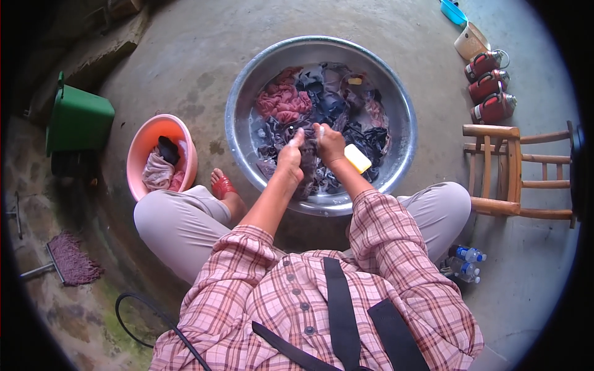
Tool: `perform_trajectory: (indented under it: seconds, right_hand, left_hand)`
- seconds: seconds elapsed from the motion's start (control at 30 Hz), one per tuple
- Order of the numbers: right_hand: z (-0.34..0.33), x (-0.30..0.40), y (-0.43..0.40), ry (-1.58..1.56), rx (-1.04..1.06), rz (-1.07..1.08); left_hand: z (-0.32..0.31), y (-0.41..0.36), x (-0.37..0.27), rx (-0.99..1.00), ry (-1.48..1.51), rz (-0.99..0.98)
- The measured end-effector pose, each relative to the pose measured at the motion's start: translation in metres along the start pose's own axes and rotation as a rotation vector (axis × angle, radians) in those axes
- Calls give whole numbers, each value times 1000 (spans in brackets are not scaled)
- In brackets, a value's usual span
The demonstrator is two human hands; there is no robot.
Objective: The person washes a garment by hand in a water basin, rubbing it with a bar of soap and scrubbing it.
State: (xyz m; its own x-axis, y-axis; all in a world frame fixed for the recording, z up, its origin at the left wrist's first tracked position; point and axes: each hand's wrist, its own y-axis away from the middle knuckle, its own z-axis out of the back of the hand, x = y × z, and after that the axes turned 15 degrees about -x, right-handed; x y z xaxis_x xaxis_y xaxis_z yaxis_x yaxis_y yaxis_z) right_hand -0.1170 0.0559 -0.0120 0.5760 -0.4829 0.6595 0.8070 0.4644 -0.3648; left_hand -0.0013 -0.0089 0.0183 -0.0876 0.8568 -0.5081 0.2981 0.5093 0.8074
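Both my hands are over a large metal basin [241, 134] of wet clothes and soapy water. My left hand [290, 157] grips a dark greyish-purple cloth [307, 162] from its left side. Close beside it, my right hand [328, 143] holds the same cloth near its upper end, with some suds on the fingers. A pale yellow bar of soap [357, 158] lies on dark clothes by my right wrist. Pink fabric [284, 98] is bunched at the basin's upper left. Near the upper right, a smaller yellow soap piece [355, 81] rests among the laundry.
A pink plastic tub [134, 162] with a few garments stands left of the basin, a green bin [83, 118] farther left. At right are red thermos flasks [494, 109], a wooden chair [514, 171] and plastic bottles [466, 266]. A mop [74, 259] lies lower left.
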Motion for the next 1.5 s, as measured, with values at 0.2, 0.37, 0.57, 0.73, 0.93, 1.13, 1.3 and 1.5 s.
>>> perform_trajectory:
  seconds: [0.2, 0.37, 0.57, 0.73, 0.93, 1.13, 1.3, 1.5]
  right_hand:
    - [19, -29, -41, -828, 595, -1009]
    - [45, 9, -31, -1446, 678, -971]
    - [2, 78, 13, -687, 282, -252]
    - [22, 110, 34, -355, 78, 218]
    - [16, 89, 25, -170, 105, 36]
    - [9, 78, 28, -152, -24, 190]
    - [-1, -5, -25, -168, -116, -21]
    - [50, -2, -57, -794, 522, -987]
  left_hand:
    - [38, -47, -28, 127, 255, 72]
    - [40, -60, -20, 118, 291, 29]
    - [46, -50, -11, -102, 281, 6]
    - [22, 1, -1, 48, 333, 65]
    - [33, -34, 7, 114, 184, 37]
    - [24, -13, 17, 97, 122, -15]
    - [6, 16, 1, -54, -247, -1]
    - [27, 11, -25, 154, -985, -649]
